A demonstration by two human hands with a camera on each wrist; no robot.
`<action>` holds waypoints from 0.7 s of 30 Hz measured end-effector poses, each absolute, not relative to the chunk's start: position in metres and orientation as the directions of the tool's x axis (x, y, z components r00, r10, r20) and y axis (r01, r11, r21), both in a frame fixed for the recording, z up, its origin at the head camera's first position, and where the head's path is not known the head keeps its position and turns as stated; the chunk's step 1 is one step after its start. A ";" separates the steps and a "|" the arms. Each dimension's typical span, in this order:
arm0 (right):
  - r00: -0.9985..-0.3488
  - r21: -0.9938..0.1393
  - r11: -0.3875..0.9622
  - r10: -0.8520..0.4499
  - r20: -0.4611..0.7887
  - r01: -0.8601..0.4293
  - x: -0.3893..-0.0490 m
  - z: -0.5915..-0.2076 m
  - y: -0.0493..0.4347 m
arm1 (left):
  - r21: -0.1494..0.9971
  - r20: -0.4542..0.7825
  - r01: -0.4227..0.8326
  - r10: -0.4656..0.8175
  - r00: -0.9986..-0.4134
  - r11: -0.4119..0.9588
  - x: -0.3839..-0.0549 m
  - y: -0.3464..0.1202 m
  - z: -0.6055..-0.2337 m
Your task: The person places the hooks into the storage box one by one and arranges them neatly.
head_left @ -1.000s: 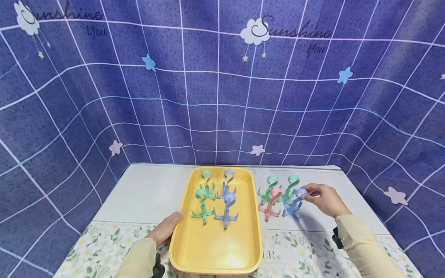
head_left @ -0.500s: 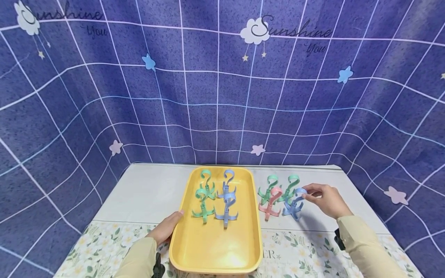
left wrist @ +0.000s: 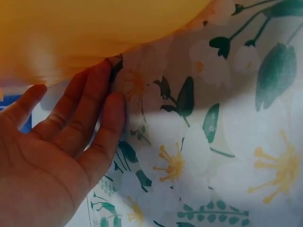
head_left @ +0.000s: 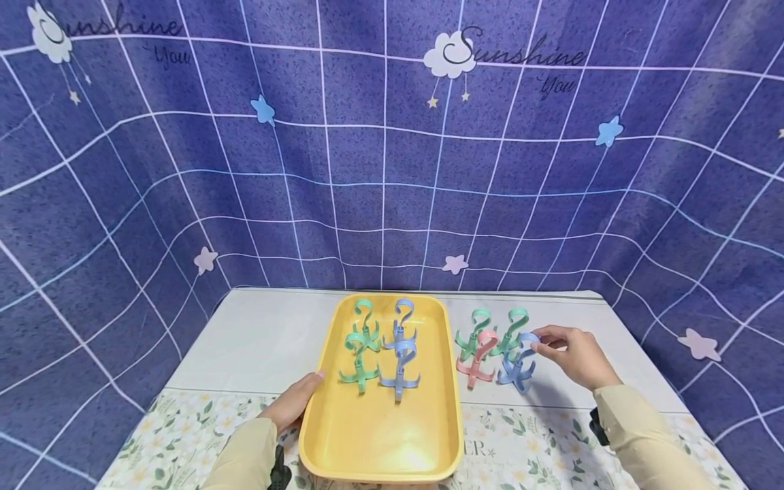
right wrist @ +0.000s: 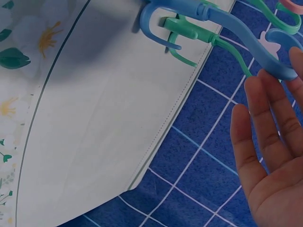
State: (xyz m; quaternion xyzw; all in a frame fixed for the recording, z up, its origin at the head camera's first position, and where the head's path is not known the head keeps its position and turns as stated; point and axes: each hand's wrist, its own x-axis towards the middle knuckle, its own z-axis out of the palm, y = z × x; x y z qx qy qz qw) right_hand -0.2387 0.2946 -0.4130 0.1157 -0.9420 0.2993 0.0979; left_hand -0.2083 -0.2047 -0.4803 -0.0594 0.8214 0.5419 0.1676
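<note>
My right hand [head_left: 576, 354] pinches the curled top of a blue rotating hook hanger [head_left: 517, 367] with thumb and fingertips. Its several prongs point down and out over the white part of the table, and whether they touch it I cannot tell. Close beside it stand a pink hook hanger [head_left: 474, 371] and two green ones [head_left: 471, 340]. My left hand [head_left: 294, 401] holds the left side of a yellow tray [head_left: 380, 449], thumb at the rim. In the left wrist view, its fingers [left wrist: 102, 82] reach under the tray's edge. Inside the tray stand two green hook hangers [head_left: 359, 374] and two blue ones [head_left: 399, 380].
A floral mat [head_left: 184, 422] covers the front of the table, with a plain white strip [head_left: 263, 333] behind it. A blue gridded curtain [head_left: 392, 204] surrounds the back and both sides. The tray's front half shows bare bottom.
The blue hook hanger in my right hand has turned slightly, its prongs now at a different angle. My left hand and the tray have stayed put.
</note>
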 end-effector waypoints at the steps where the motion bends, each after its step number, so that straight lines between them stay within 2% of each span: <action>1: -0.955 -0.541 0.794 -0.159 0.252 -0.275 -0.238 -0.413 0.295 | 0.869 -0.343 -0.282 0.084 -0.936 0.408 -0.209 -0.204 -0.480; 21: -0.949 -0.524 0.802 -0.159 0.273 -0.286 -0.227 -0.405 0.291 | 0.882 -0.324 -0.262 0.100 -0.941 0.391 -0.205 -0.205 -0.476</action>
